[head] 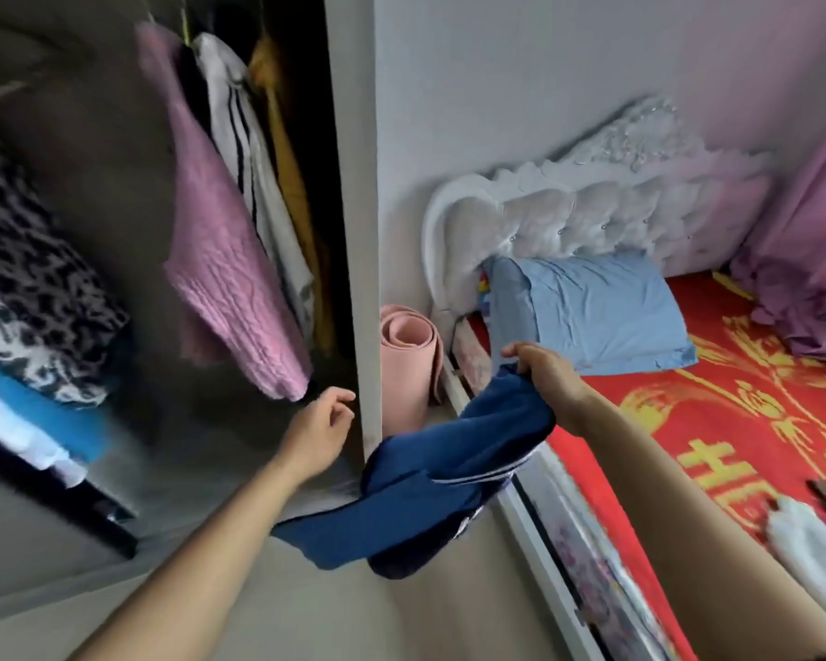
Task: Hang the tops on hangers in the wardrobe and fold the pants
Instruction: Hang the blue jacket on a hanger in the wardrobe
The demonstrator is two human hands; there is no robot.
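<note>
My right hand [542,374] grips a dark blue garment with white side stripes [430,489], which hangs down over the floor beside the bed. My left hand [318,429] is empty, fingers loosely curled, just left of the wardrobe's white side panel [354,231]. Inside the open wardrobe hang a pink knitted top [220,240], a white top with dark stripes [244,150] and a mustard top [287,159]. The hangers are hidden at the top edge.
Folded clothes, among them a leopard-print piece [29,288] and a blue one [44,412], lie stacked on a shelf at the left. A rolled pink mat [408,364] stands by the wardrobe. The bed has a red cover [716,422], a blue pillow [597,317] and a white garment [811,546].
</note>
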